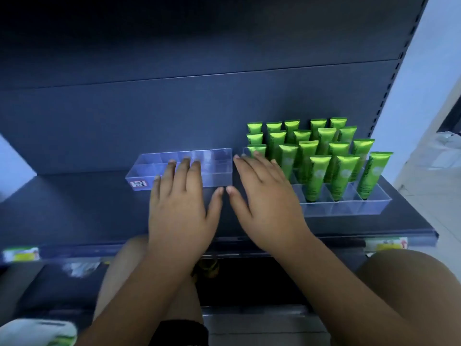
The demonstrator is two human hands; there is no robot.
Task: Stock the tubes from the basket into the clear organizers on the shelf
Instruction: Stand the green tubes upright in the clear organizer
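Note:
Two clear organizers stand on the dark shelf (74, 208). The left organizer (219, 166) holds no tubes and has a small label at its front left corner. The right organizer (354, 206) holds several green tubes (318, 178) standing cap down in rows. My left hand (179, 208) reaches forward with straight fingers, its fingertips over the left organizer's front. My right hand (264, 203) is spread flat, its fingers at the left end of the right organizer. Neither hand holds a tube. The basket is out of sight.
The shelf's back panel (174, 108) rises behind the organizers. Price labels (385, 243) sit on the shelf's front edge. My knees (411, 283) are below the shelf. A white and green item (37, 330) lies at the bottom left.

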